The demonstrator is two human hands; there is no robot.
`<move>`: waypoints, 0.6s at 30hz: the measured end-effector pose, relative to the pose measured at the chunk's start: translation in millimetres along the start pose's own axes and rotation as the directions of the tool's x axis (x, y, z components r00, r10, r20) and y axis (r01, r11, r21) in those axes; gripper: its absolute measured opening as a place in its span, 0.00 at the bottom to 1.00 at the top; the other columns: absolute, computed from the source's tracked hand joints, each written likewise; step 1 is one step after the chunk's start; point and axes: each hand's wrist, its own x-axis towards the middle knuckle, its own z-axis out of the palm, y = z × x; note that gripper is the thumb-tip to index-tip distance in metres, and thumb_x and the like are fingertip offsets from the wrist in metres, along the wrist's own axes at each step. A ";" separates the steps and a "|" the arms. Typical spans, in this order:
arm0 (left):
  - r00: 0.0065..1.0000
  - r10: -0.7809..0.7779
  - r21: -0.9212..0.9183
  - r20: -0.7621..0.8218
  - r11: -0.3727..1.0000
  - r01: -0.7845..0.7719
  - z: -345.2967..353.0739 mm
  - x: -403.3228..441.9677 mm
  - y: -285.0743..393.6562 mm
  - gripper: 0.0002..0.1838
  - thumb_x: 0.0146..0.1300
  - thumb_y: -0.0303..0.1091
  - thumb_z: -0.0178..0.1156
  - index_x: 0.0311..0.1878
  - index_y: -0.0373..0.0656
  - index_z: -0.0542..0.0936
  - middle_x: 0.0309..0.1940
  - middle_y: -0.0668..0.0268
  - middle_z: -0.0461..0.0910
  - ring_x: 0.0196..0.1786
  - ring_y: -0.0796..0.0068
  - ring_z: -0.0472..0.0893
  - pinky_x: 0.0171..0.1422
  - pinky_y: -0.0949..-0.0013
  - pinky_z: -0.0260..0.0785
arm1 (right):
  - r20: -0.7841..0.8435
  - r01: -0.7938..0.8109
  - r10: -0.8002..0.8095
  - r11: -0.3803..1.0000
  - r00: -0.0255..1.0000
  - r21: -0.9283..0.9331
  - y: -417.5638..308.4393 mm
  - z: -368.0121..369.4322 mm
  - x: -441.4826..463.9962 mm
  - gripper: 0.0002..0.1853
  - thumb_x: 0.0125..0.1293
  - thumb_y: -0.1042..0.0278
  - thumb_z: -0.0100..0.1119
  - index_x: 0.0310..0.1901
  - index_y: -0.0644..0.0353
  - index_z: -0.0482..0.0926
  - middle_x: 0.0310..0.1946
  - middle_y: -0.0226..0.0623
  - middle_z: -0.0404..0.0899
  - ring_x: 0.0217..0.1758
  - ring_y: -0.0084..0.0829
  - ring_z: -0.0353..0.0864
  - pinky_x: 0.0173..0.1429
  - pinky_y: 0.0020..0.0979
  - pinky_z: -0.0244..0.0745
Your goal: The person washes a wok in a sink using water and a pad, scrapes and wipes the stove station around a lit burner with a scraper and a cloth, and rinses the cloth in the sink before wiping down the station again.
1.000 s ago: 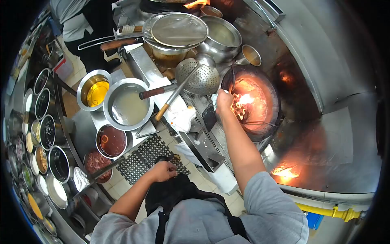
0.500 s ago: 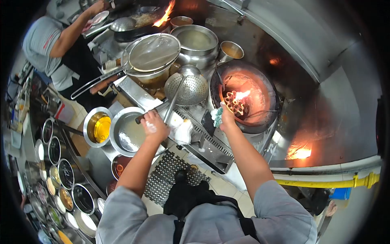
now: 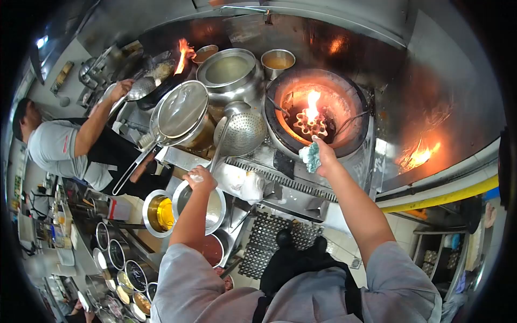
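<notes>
My left hand [image 3: 200, 178] is closed around the handle end of a ladle or strainer, above the rim of a steel bowl [image 3: 216, 207]. The perforated strainer [image 3: 245, 133] lies on the stove with a ladle bowl [image 3: 237, 108] behind it. My right hand [image 3: 325, 156] pinches a green and white cloth [image 3: 311, 157] at the near edge of the round wok burner [image 3: 280, 132]. Just beyond my fingers is the star-shaped burner head [image 3: 311, 125], with a flame rising from it.
A co-worker [image 3: 64, 145] stands at a flaming wok [image 3: 167, 81] on the left. Steel pots [image 3: 226, 70] line the back. A bowl of yellow liquid [image 3: 160, 212] stands near my left forearm. White cloths [image 3: 251, 185] lie at the stove edge. A yellow pipe [image 3: 441, 195] runs at right.
My view has turned left. My left hand has risen from low near my body to the handle. My right hand stays by the burner, the cloth now more visible, and the flame stands taller.
</notes>
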 end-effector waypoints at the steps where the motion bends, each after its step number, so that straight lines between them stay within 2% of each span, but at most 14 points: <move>1: 1.000 -0.006 0.014 -0.005 1.000 0.006 2.6 2.9 -6.3 0.39 0.52 0.48 0.62 0.62 0.30 0.66 0.61 0.49 0.69 0.62 0.53 0.72 0.65 0.48 0.59 | 0.007 -0.005 0.004 1.000 1.000 0.014 1.5 -3.4 -1.7 0.21 0.65 0.48 0.55 0.34 0.62 0.77 0.27 0.43 0.82 0.26 0.37 0.82 0.30 0.35 0.77; 3: 0.998 -0.020 -0.350 0.064 0.936 0.041 -9.9 2.6 -18.9 0.27 0.55 0.36 0.55 0.58 0.31 0.71 0.55 0.47 0.76 0.58 0.52 0.77 0.62 0.55 0.68 | 0.056 -0.066 0.067 0.997 0.996 -0.026 -4.9 -4.2 -12.1 0.19 0.64 0.48 0.56 0.33 0.59 0.76 0.26 0.41 0.81 0.26 0.37 0.82 0.29 0.36 0.77; 4: 1.000 0.003 -0.344 0.010 0.939 0.001 -16.9 2.6 -24.9 0.24 0.55 0.35 0.54 0.54 0.32 0.76 0.51 0.47 0.79 0.55 0.52 0.80 0.59 0.59 0.72 | 0.053 -0.064 0.066 0.997 0.996 -0.041 -6.3 -6.3 -19.2 0.19 0.64 0.48 0.57 0.32 0.58 0.76 0.25 0.40 0.81 0.25 0.36 0.82 0.27 0.35 0.77; 5: 0.999 0.020 -0.367 -0.025 0.930 -0.028 -22.8 4.9 -28.8 0.20 0.54 0.33 0.54 0.50 0.34 0.79 0.51 0.46 0.79 0.55 0.52 0.80 0.58 0.57 0.72 | 0.052 -0.056 0.057 0.998 0.997 -0.029 -6.9 -8.1 -21.9 0.19 0.64 0.48 0.57 0.32 0.58 0.76 0.25 0.40 0.81 0.25 0.36 0.82 0.27 0.35 0.77; 7: 0.999 0.031 -0.369 0.021 0.929 -0.021 -71.7 -28.0 -26.2 0.20 0.54 0.33 0.54 0.50 0.36 0.80 0.51 0.47 0.79 0.55 0.51 0.79 0.57 0.56 0.73 | 0.151 -0.093 0.092 0.996 0.984 -0.005 -14.0 -19.8 -27.7 0.17 0.65 0.50 0.57 0.33 0.58 0.74 0.25 0.39 0.80 0.25 0.36 0.82 0.28 0.37 0.78; 9: 0.998 0.049 -0.305 -0.033 0.951 -0.057 -85.4 -47.2 -28.1 0.16 0.55 0.33 0.55 0.44 0.37 0.82 0.48 0.47 0.80 0.53 0.50 0.80 0.55 0.55 0.74 | 0.182 -0.088 0.078 0.995 0.980 0.046 -28.6 -24.0 -54.4 0.18 0.64 0.49 0.59 0.33 0.58 0.75 0.26 0.39 0.81 0.25 0.35 0.82 0.28 0.36 0.78; 11: 0.993 -0.006 -0.253 -0.115 0.967 -0.023 -93.9 -84.8 -31.6 0.14 0.56 0.33 0.55 0.42 0.38 0.83 0.46 0.47 0.81 0.51 0.49 0.81 0.54 0.54 0.74 | 0.269 -0.143 0.111 0.985 0.957 0.099 -43.9 -41.9 -84.2 0.18 0.63 0.49 0.59 0.32 0.58 0.76 0.26 0.39 0.81 0.25 0.35 0.83 0.29 0.35 0.79; 12: 0.989 -0.071 -0.217 -0.132 0.975 0.042 -76.6 -85.0 -41.0 0.12 0.55 0.32 0.56 0.39 0.39 0.82 0.45 0.48 0.82 0.50 0.50 0.82 0.52 0.54 0.75 | 0.422 -0.207 0.141 0.972 0.895 0.115 -49.3 -63.4 -97.0 0.18 0.64 0.48 0.59 0.31 0.57 0.77 0.27 0.38 0.82 0.27 0.34 0.83 0.31 0.34 0.80; 13: 0.977 -0.062 -0.204 -0.204 0.979 0.019 -102.6 -138.4 -33.8 0.12 0.53 0.32 0.58 0.41 0.40 0.81 0.43 0.49 0.82 0.48 0.52 0.83 0.50 0.55 0.75 | 0.372 -0.198 0.112 0.959 0.921 0.202 -53.3 -75.4 -121.7 0.17 0.65 0.49 0.58 0.31 0.55 0.77 0.27 0.37 0.82 0.28 0.33 0.84 0.33 0.33 0.80; 14: 0.934 -0.009 -0.101 -0.358 0.994 -0.030 -96.4 -164.9 -39.2 0.11 0.51 0.32 0.59 0.39 0.41 0.80 0.38 0.52 0.82 0.43 0.54 0.83 0.47 0.56 0.76 | 0.399 -0.195 0.096 0.957 0.912 0.217 -51.8 -100.1 -136.7 0.16 0.65 0.50 0.58 0.31 0.55 0.78 0.28 0.36 0.82 0.29 0.32 0.84 0.33 0.34 0.81; 15: 0.916 0.053 0.012 -0.398 0.999 -0.052 -95.8 -192.3 -43.3 0.10 0.52 0.30 0.58 0.38 0.41 0.79 0.35 0.55 0.80 0.41 0.54 0.81 0.47 0.58 0.75 | 0.421 -0.190 0.077 0.953 0.904 0.235 -49.5 -128.3 -153.8 0.16 0.65 0.50 0.58 0.32 0.55 0.78 0.28 0.36 0.82 0.30 0.32 0.84 0.34 0.34 0.81; 16: 0.843 0.083 -0.004 -0.531 0.995 -0.100 -85.7 -213.4 -51.6 0.08 0.53 0.29 0.56 0.37 0.39 0.78 0.36 0.55 0.79 0.43 0.55 0.80 0.48 0.59 0.73 | 0.392 -0.211 0.106 0.949 0.914 0.236 -53.7 -153.7 -184.5 0.15 0.66 0.51 0.58 0.32 0.55 0.78 0.28 0.35 0.82 0.30 0.32 0.84 0.36 0.35 0.82; 18: 0.829 0.120 -0.007 -0.546 0.989 -0.148 -89.9 -271.4 -51.4 0.11 0.52 0.27 0.55 0.39 0.38 0.78 0.37 0.54 0.78 0.45 0.53 0.78 0.52 0.59 0.71 | 0.368 -0.262 0.136 0.911 0.920 0.318 -41.6 -219.0 -221.1 0.15 0.65 0.52 0.59 0.31 0.56 0.78 0.28 0.35 0.82 0.31 0.33 0.84 0.38 0.35 0.82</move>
